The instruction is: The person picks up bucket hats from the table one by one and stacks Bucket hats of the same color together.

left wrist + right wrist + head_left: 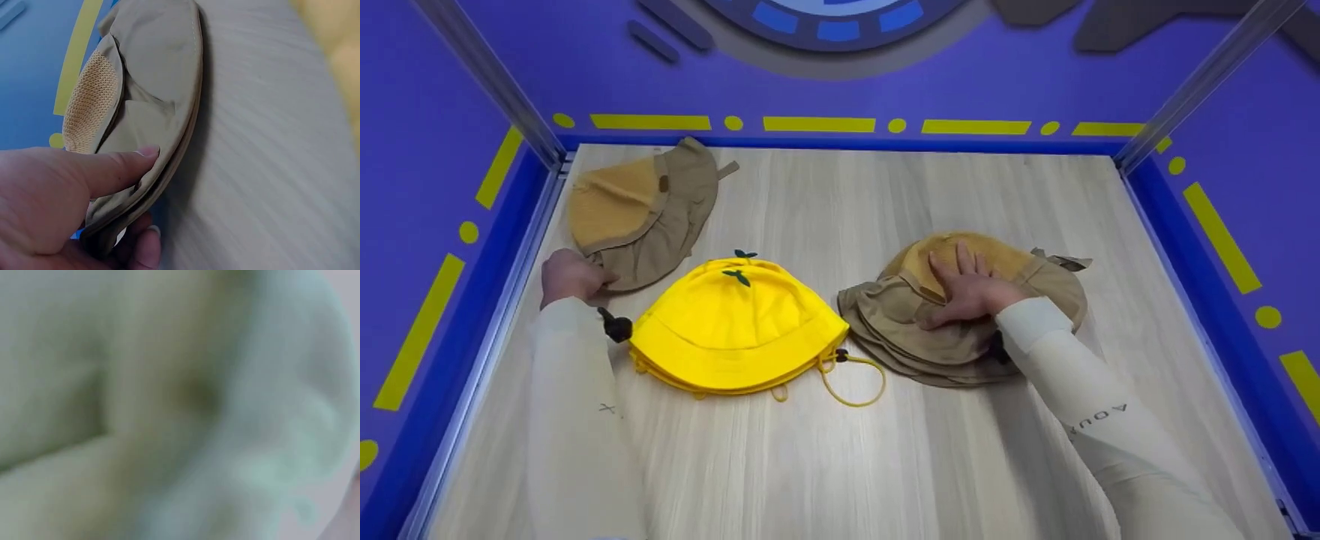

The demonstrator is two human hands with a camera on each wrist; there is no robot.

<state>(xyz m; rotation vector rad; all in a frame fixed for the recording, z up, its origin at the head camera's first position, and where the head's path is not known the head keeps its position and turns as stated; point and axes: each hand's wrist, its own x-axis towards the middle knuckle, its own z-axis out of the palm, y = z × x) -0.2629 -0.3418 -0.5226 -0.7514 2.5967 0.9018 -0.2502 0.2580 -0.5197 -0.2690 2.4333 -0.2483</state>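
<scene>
At the far left of the table lies a folded sun hat (pixel 619 199) with a tan mesh crown and a brown brim. My left hand (pixel 570 276) pinches the near end of its brim; in the left wrist view the thumb (pixel 121 169) lies on top and fingers curl below the layered edge. On the right, a stack of similar brown hats (pixel 934 345) lies flat, and my right hand (pixel 969 291) rests on it with spread fingers. Between the hands sit stacked yellow bucket hats (pixel 735 322) with green sprouts on top. The right wrist view is too blurred to read.
A yellow cord loop (pixel 855 403) with a dark toggle trails from the yellow hats toward the brown stack. A strap (pixel 1069 262) sticks out behind that stack. Blue-purple panels (pixel 840 97) wall the wooden table (pixel 810 465) at the back and both sides.
</scene>
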